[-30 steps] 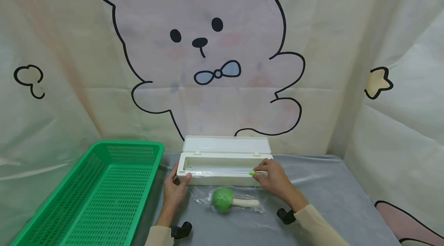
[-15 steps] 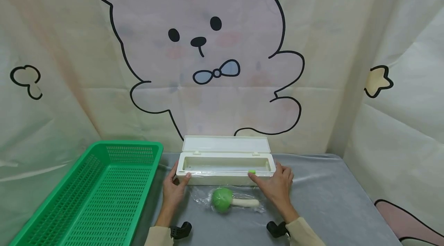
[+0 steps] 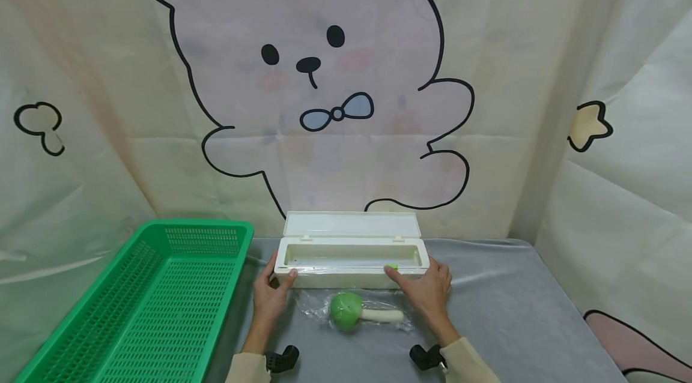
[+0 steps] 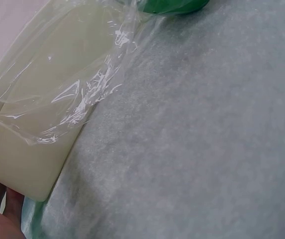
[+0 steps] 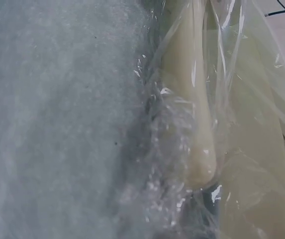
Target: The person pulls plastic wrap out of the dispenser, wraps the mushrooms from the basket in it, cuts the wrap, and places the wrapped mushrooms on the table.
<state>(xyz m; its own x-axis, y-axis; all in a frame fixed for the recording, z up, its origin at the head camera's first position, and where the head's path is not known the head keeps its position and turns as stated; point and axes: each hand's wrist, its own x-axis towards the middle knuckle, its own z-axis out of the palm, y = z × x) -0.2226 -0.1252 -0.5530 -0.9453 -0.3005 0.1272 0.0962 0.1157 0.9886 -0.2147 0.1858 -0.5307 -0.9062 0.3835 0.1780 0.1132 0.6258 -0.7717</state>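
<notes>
— What are the fingers doing?
— The left hand (image 3: 268, 298) is cupping the white box's (image 3: 351, 263) left end, thumb on its front rim. The right hand (image 3: 427, 290) is lying spread at the right end, index finger touching the green tab (image 3: 392, 266).
— And around them?
— Cling film (image 3: 357, 310) is covering a green-headed toy (image 3: 351, 311) just before the box; a green basket (image 3: 146, 305) is sitting left.
</notes>
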